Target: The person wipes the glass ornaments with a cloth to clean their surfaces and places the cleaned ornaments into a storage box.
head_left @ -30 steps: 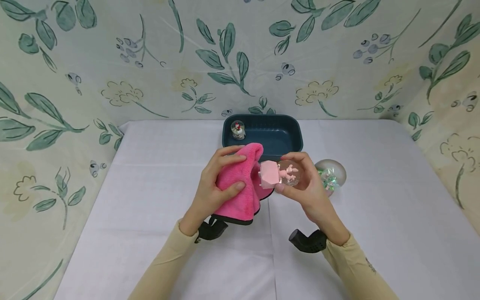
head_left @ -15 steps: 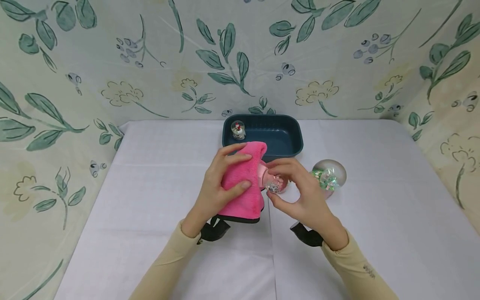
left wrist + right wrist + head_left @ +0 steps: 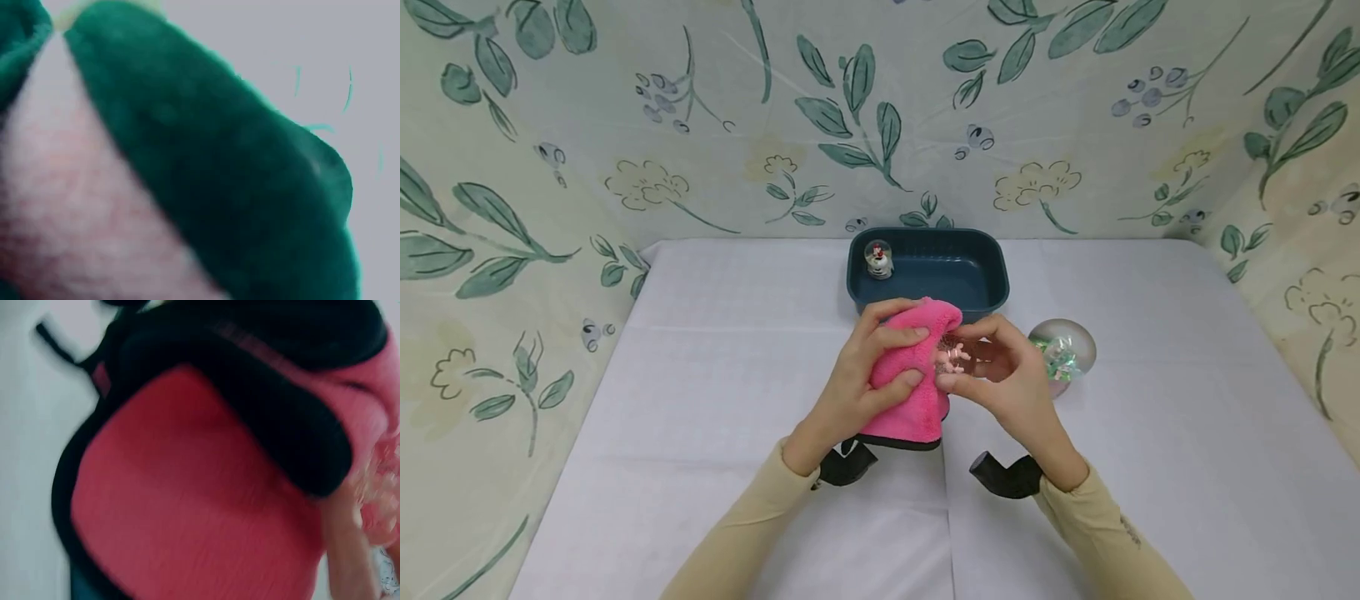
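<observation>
A pink plush cloth [image 3: 916, 417] with a black border is gripped in my left hand [image 3: 876, 371] in the head view. It wraps the base end of a small snow globe [image 3: 951, 358], hiding that end. My right hand [image 3: 1011, 371] pinches the globe's clear ball between thumb and fingers. Pink figures show inside the ball, which points right. In the right wrist view, the cloth [image 3: 194, 487] covers most of the picture, and part of the globe [image 3: 378, 494] shows at the right edge. The left wrist view is blurred and oddly coloured.
Behind the hands stands a dark blue tray [image 3: 947, 279] with another small snow globe [image 3: 878, 260] at its left end. A larger clear globe [image 3: 1067, 350] with shiny green bits sits right of my right hand. A white cloth [image 3: 715, 358] covers the table.
The globe's pink base, bare a second ago, has gone into the cloth. My left hand and the cloth have moved right, and my right hand has shifted its hold on the ball.
</observation>
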### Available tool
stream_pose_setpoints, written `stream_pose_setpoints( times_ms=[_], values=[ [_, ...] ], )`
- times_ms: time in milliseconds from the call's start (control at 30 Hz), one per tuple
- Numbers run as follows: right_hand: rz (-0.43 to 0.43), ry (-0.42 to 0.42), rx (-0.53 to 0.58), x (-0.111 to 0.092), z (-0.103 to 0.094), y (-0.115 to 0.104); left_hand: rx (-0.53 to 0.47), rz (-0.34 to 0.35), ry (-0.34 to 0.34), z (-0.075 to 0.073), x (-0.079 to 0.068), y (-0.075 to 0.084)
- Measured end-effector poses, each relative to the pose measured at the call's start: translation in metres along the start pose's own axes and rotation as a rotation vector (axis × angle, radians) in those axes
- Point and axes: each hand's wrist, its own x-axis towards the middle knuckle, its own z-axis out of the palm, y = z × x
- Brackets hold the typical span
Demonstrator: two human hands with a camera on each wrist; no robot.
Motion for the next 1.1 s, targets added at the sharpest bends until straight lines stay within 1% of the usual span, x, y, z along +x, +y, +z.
stream_pose_setpoints(
  times_ms=[67, 100, 133, 167, 233, 300, 367, 467, 533, 600, 633, 700, 733, 767, 800, 900, 967, 1000, 1033, 1100],
  values=[
    [0.129, 0.030, 0.067, 0.000, 0.001, -0.001, -0.005, 0.009, -0.002, 0.002, 0.000, -0.001],
    [0.181, 0.041, 0.092, 0.000, 0.002, -0.001, -0.005, 0.014, -0.006, 0.002, 0.000, -0.001],
    [0.216, 0.045, 0.099, -0.001, 0.002, -0.002, -0.002, 0.017, -0.007, 0.002, 0.000, -0.001],
    [0.235, 0.040, 0.088, -0.001, 0.002, -0.002, -0.001, 0.019, -0.006, 0.002, -0.001, 0.000],
    [0.227, 0.012, 0.016, -0.002, 0.003, -0.003, 0.012, 0.015, 0.000, 0.001, -0.001, 0.000],
    [0.181, -0.024, -0.095, -0.003, 0.002, -0.003, 0.018, 0.009, 0.013, -0.001, -0.001, -0.001],
    [0.111, -0.069, -0.205, -0.004, 0.002, -0.002, 0.023, 0.004, 0.032, -0.004, -0.001, -0.002],
    [-0.010, -0.109, -0.313, -0.004, -0.001, 0.001, 0.035, -0.003, 0.050, -0.008, 0.000, -0.002],
    [-0.100, -0.125, -0.343, -0.003, -0.003, 0.004, 0.041, -0.009, 0.050, -0.010, 0.001, -0.002],
    [-0.178, -0.116, -0.369, -0.001, -0.004, 0.006, 0.043, -0.013, 0.040, -0.011, 0.001, -0.001],
    [-0.207, -0.106, -0.382, -0.001, -0.005, 0.007, 0.042, -0.010, 0.030, -0.011, 0.001, -0.001],
    [-0.225, -0.076, -0.381, -0.001, -0.004, 0.009, 0.036, 0.000, 0.009, -0.010, 0.001, -0.001],
    [-0.206, -0.054, -0.362, -0.002, -0.004, 0.010, 0.034, 0.007, 0.000, -0.009, 0.002, -0.001],
    [-0.168, -0.043, -0.314, -0.003, -0.003, 0.010, 0.030, 0.015, -0.009, -0.009, 0.002, 0.000],
    [-0.107, -0.034, -0.254, -0.004, -0.001, 0.009, 0.026, 0.025, -0.019, -0.008, 0.002, 0.000],
    [0.120, 0.001, -0.070, -0.007, 0.002, 0.007, 0.032, 0.050, -0.042, -0.006, 0.004, 0.000],
    [0.242, 0.011, -0.010, -0.008, 0.003, 0.005, 0.036, 0.055, -0.052, -0.006, 0.004, 0.001],
    [0.274, 0.007, -0.017, -0.008, 0.003, 0.004, 0.038, 0.054, -0.056, -0.006, 0.004, 0.001],
    [0.280, -0.001, -0.038, -0.008, 0.003, 0.003, 0.040, 0.052, -0.057, -0.006, 0.003, 0.000],
    [0.251, -0.018, -0.099, -0.008, 0.002, 0.003, 0.036, 0.046, -0.050, -0.007, 0.003, 0.000]
  ],
)
